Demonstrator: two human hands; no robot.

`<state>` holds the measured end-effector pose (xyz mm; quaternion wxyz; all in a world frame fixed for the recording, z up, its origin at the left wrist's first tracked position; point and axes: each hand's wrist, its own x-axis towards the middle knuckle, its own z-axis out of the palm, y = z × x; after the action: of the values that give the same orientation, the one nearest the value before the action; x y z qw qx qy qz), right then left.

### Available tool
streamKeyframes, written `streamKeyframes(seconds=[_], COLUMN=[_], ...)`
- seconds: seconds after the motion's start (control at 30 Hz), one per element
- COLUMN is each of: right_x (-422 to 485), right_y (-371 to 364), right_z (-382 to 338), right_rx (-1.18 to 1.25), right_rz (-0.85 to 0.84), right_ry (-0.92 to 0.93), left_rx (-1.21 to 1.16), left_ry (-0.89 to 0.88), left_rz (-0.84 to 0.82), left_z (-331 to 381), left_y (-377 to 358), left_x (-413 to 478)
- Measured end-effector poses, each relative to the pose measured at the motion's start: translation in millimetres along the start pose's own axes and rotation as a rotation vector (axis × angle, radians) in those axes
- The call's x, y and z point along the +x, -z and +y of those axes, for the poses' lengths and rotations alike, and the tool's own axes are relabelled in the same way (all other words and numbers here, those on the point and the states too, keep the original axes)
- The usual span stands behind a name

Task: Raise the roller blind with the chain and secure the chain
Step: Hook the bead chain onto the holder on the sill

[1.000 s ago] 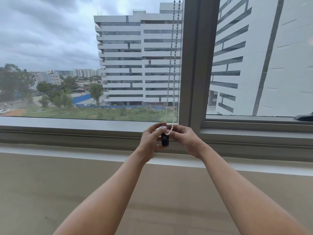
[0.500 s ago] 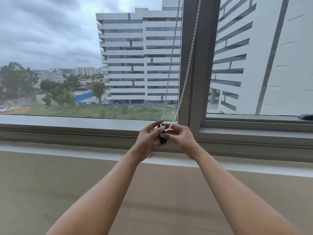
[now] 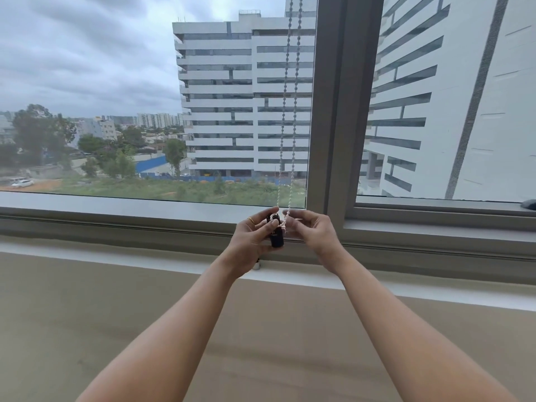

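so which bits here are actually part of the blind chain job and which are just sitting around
Part of the job:
- white beaded blind chain, two strands hanging by the grey window post
- small black cylindrical chain holder, held in the left hand
- right hand, pinching the right strand

Just there:
- small silver knob on the white sill
- dark object on the far right ledge

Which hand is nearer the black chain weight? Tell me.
Left. The left hand wraps around the black chain weight; the right hand is beside it, pinching the bead chain.
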<state>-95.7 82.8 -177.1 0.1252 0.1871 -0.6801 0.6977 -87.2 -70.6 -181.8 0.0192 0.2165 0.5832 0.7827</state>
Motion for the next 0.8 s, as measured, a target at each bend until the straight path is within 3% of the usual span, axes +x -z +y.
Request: streamKeyframes(seconds=[0.07, 0.23, 0.37, 0.57, 0.8], right_x=[10.2, 15.1, 19.2, 27.4, 26.9], right_y=[3.0, 3.1, -6.1, -36.5, -58.8], right_z=[8.8, 35.0, 51.4, 72.7, 94.0], right_rx=[-0.016, -0.434, -0.683, -0.852, -1.104], right_rz=[0.083, 0.088, -0.06, -0.368, -0.579], right_ry=[-0.047, -0.121, -0.141, -0.18, -0.1], left_rx=[-0.006, -0.008, 0.011, 0.004, 0.015], left_ry=[-0.003, 0.011, 0.019, 0.025, 0.021], left_rz=[0.018, 0.015, 0.032, 0.053, 0.072], left_z=[0.1, 5.4, 10.5, 13.8, 14.6], left_y=[7.0, 17.6, 22.9, 36.5, 49.2], left_x=[0.8, 1.8, 5.2, 7.0, 8.1])
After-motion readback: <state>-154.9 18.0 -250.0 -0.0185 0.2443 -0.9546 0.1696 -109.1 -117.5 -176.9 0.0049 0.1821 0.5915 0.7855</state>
